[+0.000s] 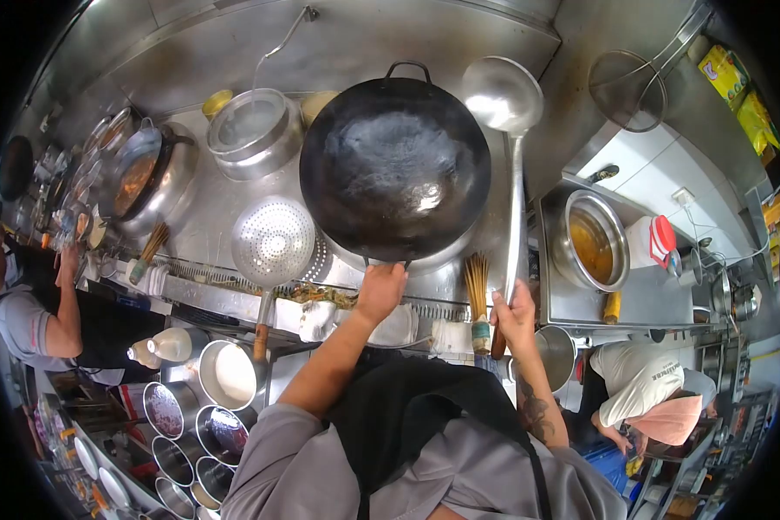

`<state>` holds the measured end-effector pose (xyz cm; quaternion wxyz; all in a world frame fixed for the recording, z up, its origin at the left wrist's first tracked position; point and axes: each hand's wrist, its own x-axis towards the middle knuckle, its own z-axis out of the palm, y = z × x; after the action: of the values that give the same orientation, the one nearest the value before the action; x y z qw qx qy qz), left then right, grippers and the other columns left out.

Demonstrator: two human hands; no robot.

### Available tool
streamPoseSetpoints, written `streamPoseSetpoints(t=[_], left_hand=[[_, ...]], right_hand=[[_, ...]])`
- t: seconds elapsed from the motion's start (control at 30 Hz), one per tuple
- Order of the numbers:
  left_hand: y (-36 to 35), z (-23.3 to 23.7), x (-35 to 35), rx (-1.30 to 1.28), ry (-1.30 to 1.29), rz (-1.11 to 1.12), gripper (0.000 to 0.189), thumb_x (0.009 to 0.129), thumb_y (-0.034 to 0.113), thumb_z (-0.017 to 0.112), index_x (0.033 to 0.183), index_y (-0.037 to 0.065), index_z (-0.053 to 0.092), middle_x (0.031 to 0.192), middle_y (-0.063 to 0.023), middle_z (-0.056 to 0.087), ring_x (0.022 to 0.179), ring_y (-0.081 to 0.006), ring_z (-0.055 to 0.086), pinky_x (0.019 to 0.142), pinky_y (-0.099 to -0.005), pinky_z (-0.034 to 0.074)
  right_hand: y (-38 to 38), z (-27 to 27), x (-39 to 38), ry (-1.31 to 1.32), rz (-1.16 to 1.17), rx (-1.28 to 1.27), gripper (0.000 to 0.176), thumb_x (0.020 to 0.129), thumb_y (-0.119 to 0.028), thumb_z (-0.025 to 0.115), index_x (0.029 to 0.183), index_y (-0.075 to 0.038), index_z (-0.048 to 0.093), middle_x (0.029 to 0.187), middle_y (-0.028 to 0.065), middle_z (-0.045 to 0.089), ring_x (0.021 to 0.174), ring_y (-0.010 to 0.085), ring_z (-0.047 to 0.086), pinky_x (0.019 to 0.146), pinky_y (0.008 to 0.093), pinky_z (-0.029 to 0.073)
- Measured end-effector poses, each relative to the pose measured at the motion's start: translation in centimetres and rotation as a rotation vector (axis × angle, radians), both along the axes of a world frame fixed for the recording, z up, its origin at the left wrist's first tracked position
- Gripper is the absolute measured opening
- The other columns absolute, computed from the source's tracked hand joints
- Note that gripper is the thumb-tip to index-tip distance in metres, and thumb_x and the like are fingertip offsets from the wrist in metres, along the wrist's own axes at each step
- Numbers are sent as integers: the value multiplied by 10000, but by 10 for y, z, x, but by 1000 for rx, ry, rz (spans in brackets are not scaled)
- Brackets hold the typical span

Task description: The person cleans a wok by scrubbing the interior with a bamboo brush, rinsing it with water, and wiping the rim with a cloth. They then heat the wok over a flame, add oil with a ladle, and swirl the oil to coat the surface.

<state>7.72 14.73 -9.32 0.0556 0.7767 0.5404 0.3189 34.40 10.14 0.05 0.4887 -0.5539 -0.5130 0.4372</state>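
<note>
"What have your hands got?"

"My left hand (383, 290) is curled round the near handle of the wok (396, 169). My right hand (515, 316) is wrapped about the wooden end of the ladle (515, 208)."

"Anything close in?"

"A bamboo brush (477, 295) sits between my hands, just left of the ladle's grip. The skimmer (274, 241) is left of the wok, handle toward me."

"How does the wok lie?"

"Straight ahead of my left hand, the nearer one, and spreading to its right. The line through its two handles points away from me. The ladle runs the same way along the wok's right side, bowl beside the rim; I can't tell from here whether they touch."

"Where's there room?"

"A narrow bare strip of bench (531, 230) shows right of the ladle. A lidded pot (253, 139) crowds the wok's far left edge, and the steel wall (364, 48) rises beyond the far handle."
</note>
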Motion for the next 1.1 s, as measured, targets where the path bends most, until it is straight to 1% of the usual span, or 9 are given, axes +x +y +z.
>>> streamPoseSetpoints(t=[0.07,0.17,0.4,0.5,0.7,0.87,0.97,1.07,1.1], left_hand=[[4,13,0,17,9,1,167,869,190,568,783,54,522,692,-122,593,699,-309,586,694,-436,401],[11,22,-1,60,12,13,183,855,186,579,742,57,515,647,-119,583,647,-310,583,661,-439,406],[29,43,-5,84,2,-12,180,827,169,602,720,58,510,625,-124,583,610,-315,577,623,-441,416],[32,50,-2,67,63,21,155,829,186,597,736,76,541,643,-91,613,646,-281,604,654,-411,427],[39,60,2,32,28,-17,156,833,170,600,744,64,527,651,-107,605,664,-312,603,658,-437,420],[38,60,2,19,39,1,140,828,170,609,773,62,539,714,-109,617,726,-303,605,699,-430,419],[36,60,1,-5,8,-12,131,807,159,627,807,52,550,800,-121,615,803,-301,592,732,-427,413],[31,59,-2,3,-11,-33,168,781,131,646,895,29,576,917,-144,590,887,-313,559,783,-437,407],[29,58,-3,12,-15,-40,200,772,119,652,933,20,587,958,-152,578,914,-320,546,802,-443,406]], right_hand=[[-2,23,-3,88,113,-167,294,899,-61,573,1175,7,500,750,17,553,494,52,486,426,209,384],[-3,12,-11,56,82,-212,216,896,-28,559,1106,2,519,691,4,526,421,62,436,386,214,371],[-3,28,-13,7,87,-61,353,895,-16,544,1239,3,469,707,4,529,473,57,463,411,209,374],[-1,49,-5,147,208,-219,410,899,-23,533,1296,2,433,715,-2,532,498,52,476,426,204,378],[-9,32,-23,60,208,-273,337,898,-30,532,1233,-11,497,682,-24,498,457,53,454,407,209,359],[-6,46,-30,197,243,-344,287,900,-33,530,1186,-25,508,670,-4,508,457,74,463,406,223,373],[2,57,-34,441,293,-440,244,902,-58,541,1143,-45,513,684,12,515,465,85,471,416,227,380],[21,44,-28,80,360,-404,312,897,-101,564,1195,-30,507,716,29,533,470,86,484,429,233,401],[25,34,-23,-122,363,-271,349,887,-105,571,1217,-17,498,750,64,563,503,130,526,467,263,433]])
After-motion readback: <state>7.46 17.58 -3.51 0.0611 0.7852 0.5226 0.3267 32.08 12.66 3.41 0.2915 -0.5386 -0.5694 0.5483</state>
